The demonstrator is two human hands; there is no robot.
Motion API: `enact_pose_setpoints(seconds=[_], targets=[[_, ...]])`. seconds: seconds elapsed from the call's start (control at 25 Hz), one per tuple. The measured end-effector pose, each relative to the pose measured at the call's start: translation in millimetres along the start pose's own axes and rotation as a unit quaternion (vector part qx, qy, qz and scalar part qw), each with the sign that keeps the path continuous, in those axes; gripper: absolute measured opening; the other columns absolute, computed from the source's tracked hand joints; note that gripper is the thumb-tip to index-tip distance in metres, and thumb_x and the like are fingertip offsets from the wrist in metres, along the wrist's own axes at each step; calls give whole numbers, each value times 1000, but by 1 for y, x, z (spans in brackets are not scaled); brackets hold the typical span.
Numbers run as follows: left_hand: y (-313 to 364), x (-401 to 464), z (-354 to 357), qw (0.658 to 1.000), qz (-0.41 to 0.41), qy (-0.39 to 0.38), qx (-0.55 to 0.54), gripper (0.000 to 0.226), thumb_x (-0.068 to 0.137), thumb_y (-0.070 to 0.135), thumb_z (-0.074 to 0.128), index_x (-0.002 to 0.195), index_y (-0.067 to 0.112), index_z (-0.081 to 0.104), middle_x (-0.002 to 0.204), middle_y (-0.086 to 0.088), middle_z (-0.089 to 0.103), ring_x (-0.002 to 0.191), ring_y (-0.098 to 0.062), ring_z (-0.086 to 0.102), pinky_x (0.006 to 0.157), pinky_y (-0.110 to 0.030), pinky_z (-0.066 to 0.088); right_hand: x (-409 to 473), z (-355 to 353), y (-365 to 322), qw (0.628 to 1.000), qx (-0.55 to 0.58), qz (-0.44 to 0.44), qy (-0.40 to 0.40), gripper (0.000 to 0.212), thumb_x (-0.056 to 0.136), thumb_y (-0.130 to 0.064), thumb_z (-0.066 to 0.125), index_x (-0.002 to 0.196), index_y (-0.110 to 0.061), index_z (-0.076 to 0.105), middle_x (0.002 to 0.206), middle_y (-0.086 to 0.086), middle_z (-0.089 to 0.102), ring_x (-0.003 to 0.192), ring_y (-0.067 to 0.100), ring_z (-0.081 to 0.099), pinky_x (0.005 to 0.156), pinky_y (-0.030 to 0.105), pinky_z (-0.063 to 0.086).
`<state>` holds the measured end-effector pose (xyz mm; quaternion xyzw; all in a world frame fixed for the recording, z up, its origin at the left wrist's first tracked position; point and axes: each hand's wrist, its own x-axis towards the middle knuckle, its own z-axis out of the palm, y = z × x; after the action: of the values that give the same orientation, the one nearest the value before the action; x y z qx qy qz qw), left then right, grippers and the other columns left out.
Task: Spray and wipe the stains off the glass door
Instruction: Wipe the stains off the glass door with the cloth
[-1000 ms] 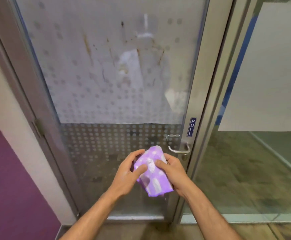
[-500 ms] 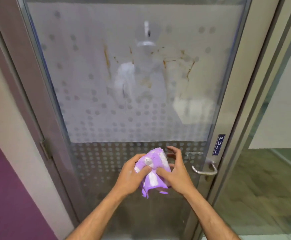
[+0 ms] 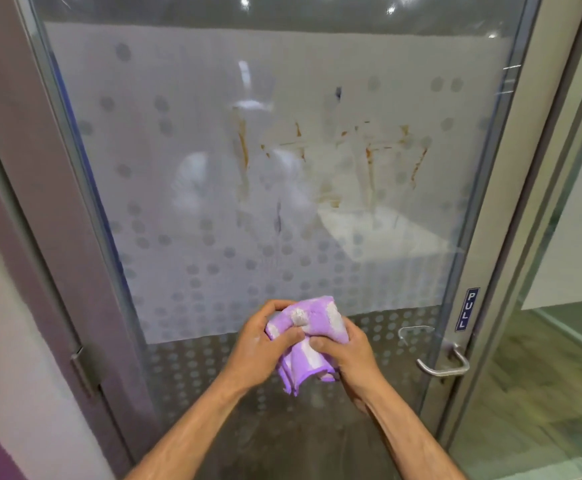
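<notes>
Head view: brown stains [image 3: 369, 157] streak the frosted glass door [image 3: 178, 168].

Frosted, dot-patterned glass door panel [image 3: 185, 202]: glossy, streaked with brown stains [image 3: 243, 147]. Purple-and-white terry cloth [image 3: 312, 327]: soft, nubby. Curved metal door handle [image 3: 445, 367]: brushed, satin.

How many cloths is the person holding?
1. A purple and white cloth, bunched between the left hand and the right hand, in front of the lower part of the glass door. No other cloth is in view.
</notes>
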<state>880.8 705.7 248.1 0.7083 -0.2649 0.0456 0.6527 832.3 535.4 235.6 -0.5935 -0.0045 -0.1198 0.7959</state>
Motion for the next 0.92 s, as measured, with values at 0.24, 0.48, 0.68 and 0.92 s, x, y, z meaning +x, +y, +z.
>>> enact_pose_setpoints(seconds=[0.24,0.48,0.68,0.92], targets=[[27,48,-51,932,198,127,275,45,91,39,70,131,18,66,138,4,61,129,-11,58,108,-33,48,24,-2,-26,990,-28,-77,115,30,61,-6,70,88,-16,62,72,2,68,55,18,59,46,28,48],[48,100,-98,793,224,222,520,97,95,56,52,170,15,6,179,-2,-4,165,-22,-10,130,-40,-17,49,-9,-60,953,-181,-201,136,40,69,-16,72,100,-39,61,93,-9,71,77,11,68,64,27,53],[37,128,-122,741,179,263,592,103,94,65,43,169,19,-10,177,-6,-14,162,-20,-23,126,-55,-18,82,2,-72,850,-339,-361,178,70,67,6,78,123,-35,66,123,-17,54,112,11,58,87,15,44],[14,143,-129,667,207,312,644,103,93,70,38,168,18,-10,176,-3,-20,164,-23,-17,128,-53,-18,125,21,-57,790,-430,-393,192,84,59,1,58,141,-16,57,123,6,50,107,30,57,69,35,52]])
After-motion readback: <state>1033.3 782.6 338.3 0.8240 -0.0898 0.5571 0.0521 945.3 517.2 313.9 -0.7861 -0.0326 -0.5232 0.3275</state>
